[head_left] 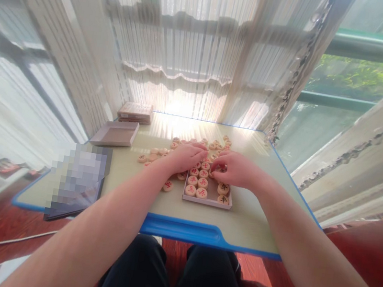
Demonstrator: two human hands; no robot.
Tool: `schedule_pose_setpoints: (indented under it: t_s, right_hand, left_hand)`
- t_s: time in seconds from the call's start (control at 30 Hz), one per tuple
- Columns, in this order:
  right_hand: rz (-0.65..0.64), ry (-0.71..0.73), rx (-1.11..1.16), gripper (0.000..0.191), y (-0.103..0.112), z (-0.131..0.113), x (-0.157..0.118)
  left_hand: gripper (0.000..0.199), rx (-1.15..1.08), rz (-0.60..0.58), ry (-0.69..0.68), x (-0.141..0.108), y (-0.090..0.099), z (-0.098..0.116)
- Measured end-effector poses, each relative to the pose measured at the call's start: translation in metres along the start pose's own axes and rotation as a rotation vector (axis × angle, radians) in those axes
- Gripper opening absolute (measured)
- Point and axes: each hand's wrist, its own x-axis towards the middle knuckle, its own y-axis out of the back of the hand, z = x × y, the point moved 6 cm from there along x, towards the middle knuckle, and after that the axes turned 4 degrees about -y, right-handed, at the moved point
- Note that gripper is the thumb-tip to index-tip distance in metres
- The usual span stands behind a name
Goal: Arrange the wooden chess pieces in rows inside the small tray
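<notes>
A shallow cardboard box point(206, 202) near the table's front holds round wooden Chinese chess pieces. Two columns of pieces with red characters point(201, 192) fill its left side, and black-lettered pieces point(223, 189) line the right edge. Bare cardboard shows between them near the front. My left hand point(189, 156) lies with fingers stretched over the box's far left corner, on or just above pieces there. Over the right side of the box, my right hand point(234, 168) has its fingers curled and pinched around a Chinese chess piece, which they mostly cover.
Loose pieces point(153, 157) lie scattered left of the box and behind it. An open box lid point(116, 134) and a stack of flat boxes point(136, 111) stand at the back left. A blurred, dark-edged flat object point(79, 184) rests at the left edge. Blue trim point(181, 229) borders the table.
</notes>
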Motion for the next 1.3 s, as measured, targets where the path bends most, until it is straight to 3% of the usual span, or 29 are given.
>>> schedule_pose_setpoints:
  t_s: [0.37, 0.7, 1.3]
  right_hand:
    - [-0.054, -0.091, -0.096, 0.014, -0.009, 0.005, 0.001]
    - [0.098, -0.264, -0.126, 0.026, 0.011, 0.021, -0.006]
    - [0.048, -0.378, -0.135, 0.024, 0.01, 0.031, -0.01]
  left_hand:
    - [0.044, 0.098, 0.023, -0.035, -0.002, 0.005, 0.008]
    - [0.044, 0.112, 0.009, -0.034, -0.002, 0.004, 0.007]
    - [0.046, 0.11, -0.002, -0.032, -0.003, 0.007, 0.011]
